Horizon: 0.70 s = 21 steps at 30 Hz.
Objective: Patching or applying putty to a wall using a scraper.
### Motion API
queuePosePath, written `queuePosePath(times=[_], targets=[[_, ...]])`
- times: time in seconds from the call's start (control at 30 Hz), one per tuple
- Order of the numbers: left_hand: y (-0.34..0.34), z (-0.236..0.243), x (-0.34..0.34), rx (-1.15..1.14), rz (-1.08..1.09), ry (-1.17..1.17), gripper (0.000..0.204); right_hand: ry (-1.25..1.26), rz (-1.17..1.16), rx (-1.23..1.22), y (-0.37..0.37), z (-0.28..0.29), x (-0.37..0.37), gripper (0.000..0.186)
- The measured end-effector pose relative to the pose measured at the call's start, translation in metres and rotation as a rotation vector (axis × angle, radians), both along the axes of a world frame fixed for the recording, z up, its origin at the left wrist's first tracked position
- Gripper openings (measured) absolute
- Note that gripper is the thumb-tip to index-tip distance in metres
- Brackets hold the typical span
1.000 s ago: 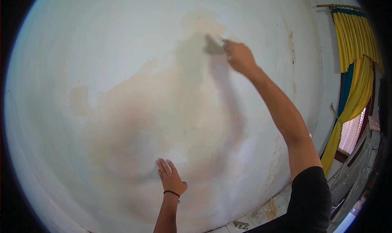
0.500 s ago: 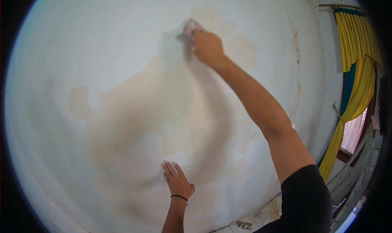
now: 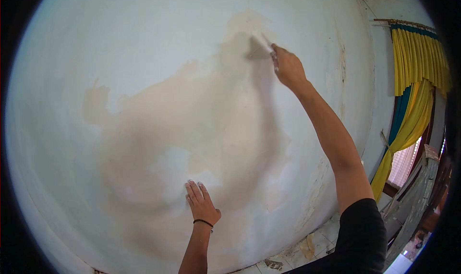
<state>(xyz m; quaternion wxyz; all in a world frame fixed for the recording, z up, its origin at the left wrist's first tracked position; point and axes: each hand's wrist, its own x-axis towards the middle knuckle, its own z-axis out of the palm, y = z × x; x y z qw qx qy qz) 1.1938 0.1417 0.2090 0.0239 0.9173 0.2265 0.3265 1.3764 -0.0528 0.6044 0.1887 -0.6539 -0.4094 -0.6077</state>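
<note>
A broad wall [image 3: 158,144] fills most of the view, pale with beige patches where the surface coat differs. High up on it, my right hand [image 3: 289,68] is closed around a putty knife [image 3: 261,44]. The knife's thin, light blade lies at or very near the wall beside the upper beige patch, and its handle is mostly hidden in my fingers. Lower down, my left hand [image 3: 202,204] rests on the wall with its fingers stretched out. White dust coats its fingertips, and a dark band circles the wrist.
Yellow and teal curtains [image 3: 415,58] hang by a window at the right. Below them, a worn wooden ladder-like frame [image 3: 408,207] leans. Peeled scraps [image 3: 307,245] lie on the tiled floor along the wall's foot. Brown streaks [image 3: 343,62] mark the wall's right side.
My right hand has moved to the right and slightly down with the putty knife, whose blade now shows more clearly. My left hand remains flat on the wall; the whole view has shifted slightly.
</note>
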Motion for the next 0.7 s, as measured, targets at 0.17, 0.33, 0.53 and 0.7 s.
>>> queuePosePath(times=[0.17, 0.33, 0.53, 0.7], targets=[[-0.004, 0.001, -0.001, 0.003, -0.004, -0.008, 0.095, 0.282, -0.07, 0.259, 0.004, 0.031, 0.029, 0.025], [0.002, -0.001, 0.004, -0.003, 0.044, -0.01, 0.095, 0.002, 0.077, -0.085, 0.069, -0.046, 0.013, 0.03], [0.001, 0.002, 0.004, -0.009, 0.008, -0.005, 0.099, -0.104, 0.145, -0.456, 0.027, -0.132, -0.02, 0.043], [0.002, 0.001, 0.004, -0.027, 0.018, 0.007, 0.098, 0.205, 0.094, -0.257, -0.01, -0.101, -0.004, 0.034]])
